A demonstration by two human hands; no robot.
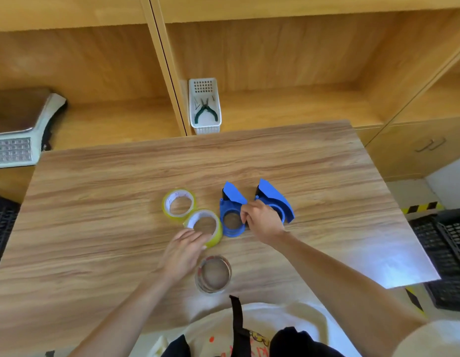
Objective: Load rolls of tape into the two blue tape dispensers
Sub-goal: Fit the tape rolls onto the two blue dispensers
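Two blue tape dispensers lie on the wooden table, the left dispenser with an empty round hub and the right dispenser beside it. My right hand rests between them, fingers pinching the left dispenser's upper edge. Two yellow-tinted tape rolls sit to the left: the far roll lies flat, and the near roll touches the left dispenser. My left hand has its fingers on the near roll's front rim. A clear tape roll lies closer to me, untouched.
The table is backed by wooden shelving. A white basket holding green-handled pliers stands at the table's far edge. A weighing scale sits at the left. Black crates stand on the floor at the right.
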